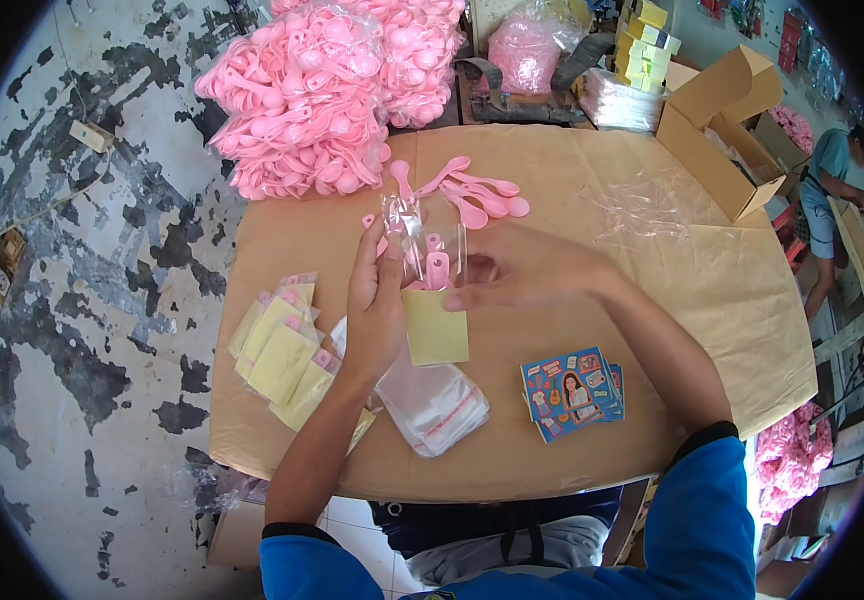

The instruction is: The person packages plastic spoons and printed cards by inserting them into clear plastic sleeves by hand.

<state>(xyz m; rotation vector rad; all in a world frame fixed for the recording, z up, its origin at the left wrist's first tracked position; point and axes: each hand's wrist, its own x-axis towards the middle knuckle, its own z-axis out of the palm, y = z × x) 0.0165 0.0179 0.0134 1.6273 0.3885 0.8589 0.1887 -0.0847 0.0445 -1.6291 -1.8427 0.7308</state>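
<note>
Over the middle of the table, my left hand [375,300] grips a small clear plastic bag [414,240] by its left side. Pink spoon handles [437,268] show through the film. A pale yellow card [438,328] covers the lower part; I cannot tell whether it lies inside or in front. My right hand [507,265], slightly blurred, has its fingers closed at the bag's right edge, with the thumb at the card's upper corner. Several loose pink spoons [482,192] lie just beyond.
Filled packets with yellow cards [287,360] overlap at left. Clear bags [437,408] lie near the front, beside a stack of blue printed cards [567,395]. Large bags of pink spoons [302,100] fill the far left. An open carton [717,130] stands far right; another person [832,190] is beyond.
</note>
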